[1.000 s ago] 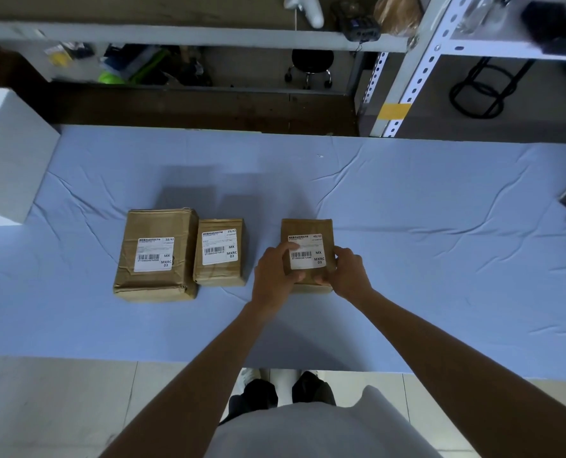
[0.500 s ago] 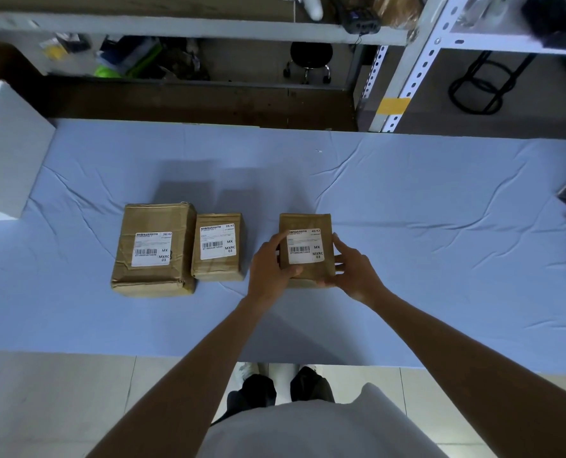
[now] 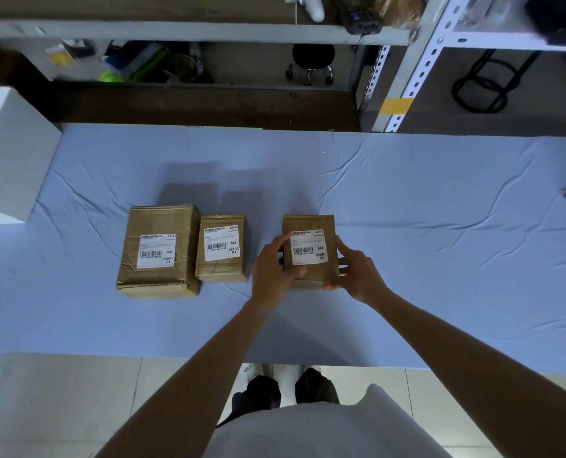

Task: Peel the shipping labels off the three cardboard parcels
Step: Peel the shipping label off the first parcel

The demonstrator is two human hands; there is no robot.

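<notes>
— What is sitting on the wide desk [image 3: 440, 226] under the creased pale blue cloth?

— The biggest brown cardboard parcel [image 3: 157, 223] is lying at the nine o'clock end of the row. A smaller brown cardboard parcel [image 3: 222, 269] is lying just beside it, at its three o'clock side.

— And the third?

— The third brown cardboard parcel [image 3: 308, 223] is sitting apart, further toward three o'clock. The left hand [image 3: 273, 269] is gripping its nine o'clock edge, with the thumb resting by the seven o'clock corner of its white barcoded shipping label [image 3: 309, 247]. The right hand [image 3: 357, 271] is curling round the three o'clock edge.
</notes>
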